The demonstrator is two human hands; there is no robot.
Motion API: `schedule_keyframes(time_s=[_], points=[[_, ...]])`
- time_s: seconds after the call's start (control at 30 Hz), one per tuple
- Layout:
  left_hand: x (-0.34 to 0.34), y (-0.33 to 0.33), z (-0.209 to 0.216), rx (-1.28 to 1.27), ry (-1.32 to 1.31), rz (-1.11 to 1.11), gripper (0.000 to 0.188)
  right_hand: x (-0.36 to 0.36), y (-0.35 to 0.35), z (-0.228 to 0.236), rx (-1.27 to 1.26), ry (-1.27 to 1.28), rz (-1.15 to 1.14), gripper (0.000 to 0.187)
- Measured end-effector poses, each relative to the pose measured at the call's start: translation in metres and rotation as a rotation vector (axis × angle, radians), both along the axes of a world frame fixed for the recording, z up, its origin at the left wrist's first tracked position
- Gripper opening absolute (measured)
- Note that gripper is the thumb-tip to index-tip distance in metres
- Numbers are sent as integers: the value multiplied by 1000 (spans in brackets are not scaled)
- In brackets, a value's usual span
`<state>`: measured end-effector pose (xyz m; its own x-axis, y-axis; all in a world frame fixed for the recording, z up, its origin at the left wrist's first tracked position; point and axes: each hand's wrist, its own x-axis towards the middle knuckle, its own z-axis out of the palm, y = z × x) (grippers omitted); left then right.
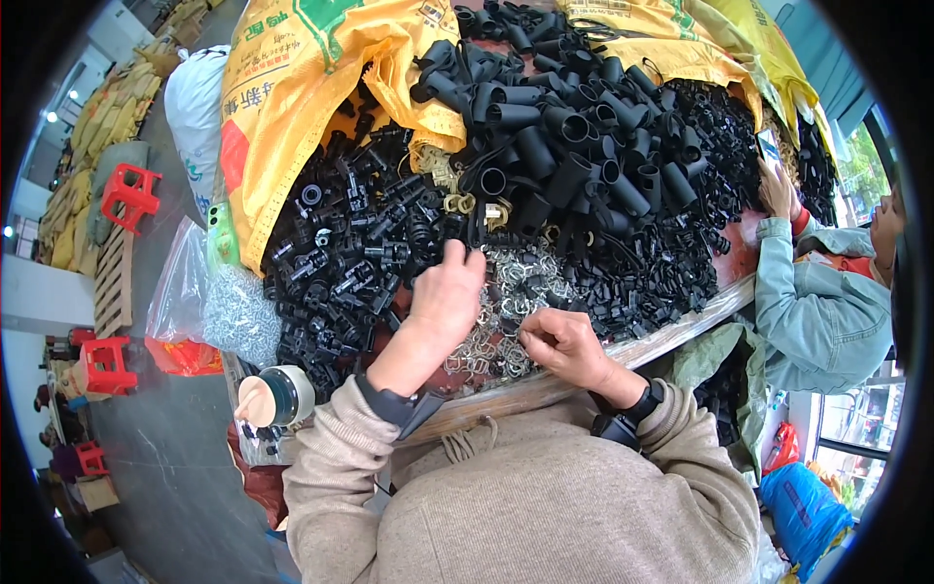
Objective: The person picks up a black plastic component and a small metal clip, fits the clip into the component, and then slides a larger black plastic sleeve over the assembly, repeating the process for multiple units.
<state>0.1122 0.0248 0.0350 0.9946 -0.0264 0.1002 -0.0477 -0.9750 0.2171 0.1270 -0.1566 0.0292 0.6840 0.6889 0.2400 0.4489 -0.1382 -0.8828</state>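
My left hand [446, 300] reaches over the border between a heap of black plastic fittings [341, 224] and a pile of small silvery metal clips [520, 282]. Its fingers are curled together, and whatever is between them is hidden. At the near edge of the metal pile, my right hand [564, 352] is closed in a pinch, with thumb and forefinger together. What it grips, if anything, is too small to make out. Just beyond my left fingertips lie some brass-coloured rings [459, 203] and a pale metal piece [497, 215].
Black tubes [569, 127] heap up at the back, with small black parts [652, 277] to the right. Yellow woven sacks [292, 107] flank the heaps. A lidded cup [277, 396] stands at the wooden table edge [525, 394]. At right, another person's hand [776, 188] holds a phone.
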Motion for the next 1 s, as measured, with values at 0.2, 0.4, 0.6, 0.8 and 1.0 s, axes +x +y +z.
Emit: schedule_keyframes(time_s=[0.2, 0.4, 0.6, 0.8, 1.0], points=[[-12, 5, 8, -1651, 249, 461, 16, 5, 7, 19, -39, 107, 30, 5], [-41, -22, 7, -2046, 299, 293, 26, 2, 18, 21, 62, 3, -10, 3], [-52, -23, 11, -2097, 382, 219, 36, 3, 10, 22, -35, 56, 16, 5], [-59, -18, 10, -2144, 452, 252, 35, 5, 9, 22, -30, -52, 62, 8], [-65, -16, 1, -2091, 513, 338, 33, 7, 10, 16, -34, -369, 111, 13]])
